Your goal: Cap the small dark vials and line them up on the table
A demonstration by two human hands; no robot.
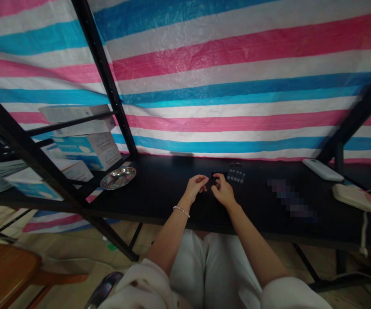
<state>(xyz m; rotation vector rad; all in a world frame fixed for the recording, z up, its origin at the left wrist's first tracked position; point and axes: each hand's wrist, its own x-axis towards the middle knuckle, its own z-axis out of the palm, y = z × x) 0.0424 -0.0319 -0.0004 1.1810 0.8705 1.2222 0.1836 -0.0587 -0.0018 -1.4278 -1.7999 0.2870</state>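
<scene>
Over the black tabletop [159,193] my two hands are close together, fingertips almost meeting. My left hand [195,187], with a beaded bracelet [181,211] at the wrist, is closed in a pinch; whatever its fingertips hold is too small to make out. Curled thumb and fingers close my right hand [224,192] around a small dark piece [213,177], whose kind does not show. Just beyond this hand lie several small clear capped pieces [236,176] in a row. Small black pieces [223,174] sit beside them, partly hidden by my right hand.
A shiny metal dish [118,178] stands to the left, near stacked white-and-blue boxes [90,148] behind a black frame post [108,77]. At right are a white oblong object [323,169] and a cream-coloured device [354,197] with a cable. A wooden stool [8,274] stands lower left.
</scene>
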